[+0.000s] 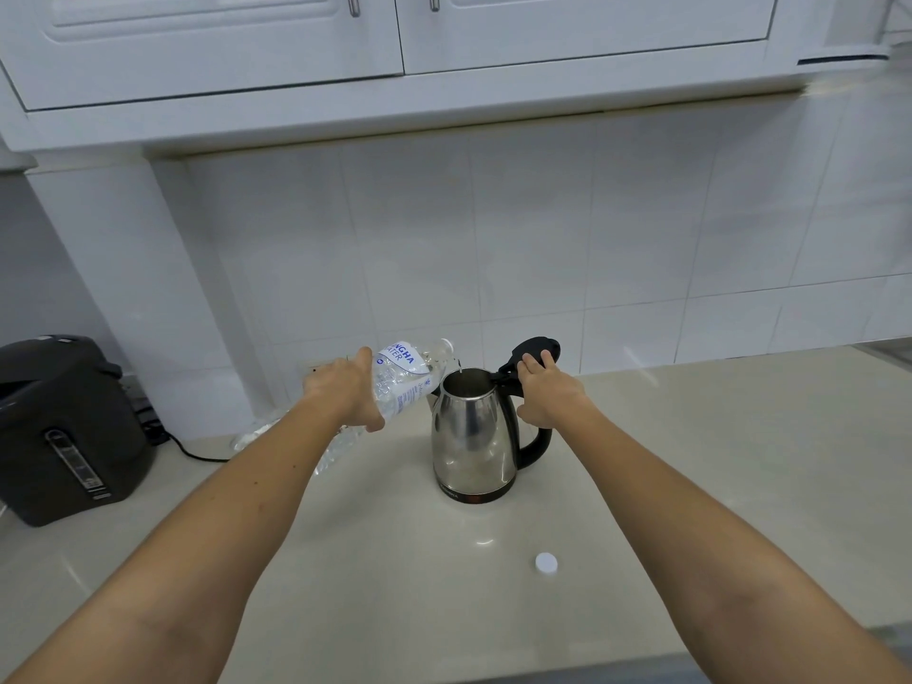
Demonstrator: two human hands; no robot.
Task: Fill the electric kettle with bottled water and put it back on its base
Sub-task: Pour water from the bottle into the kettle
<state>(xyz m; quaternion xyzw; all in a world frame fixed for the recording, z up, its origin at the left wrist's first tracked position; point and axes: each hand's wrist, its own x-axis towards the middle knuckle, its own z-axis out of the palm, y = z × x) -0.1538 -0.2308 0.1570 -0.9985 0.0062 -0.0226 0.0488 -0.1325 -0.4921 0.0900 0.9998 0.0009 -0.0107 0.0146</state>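
The left hand [345, 392] grips a clear plastic water bottle [402, 375] around its middle, with the fingers curled over the blue-and-white label and the thumb underneath. The bottle is tipped neck-down to the right, its mouth just above the rim of the stainless steel electric kettle [471, 436]. A thin trickle of water [459, 370] drops into the opening.

The kettle stands upright on the pale countertop [691, 486] with its black handle to the right and its black lid [535, 349] swung up and back. The dark band at its foot may be the base or the kettle's own bottom; the view does not settle it.

The right hand [548, 392] lies over the top of the handle. Its fingers are stretched almost straight with the tips pressing on the raised lid, and the thumb juts out beside the kettle's body.

A white bottle cap [546, 563] lies on the counter nearer the person, well apart from the kettle. At far left sits a dark thermo pot [69, 427], and a black power cord [197, 451] trails behind it. White tiles [543, 239] and cabinet doors [592, 27] rise behind.
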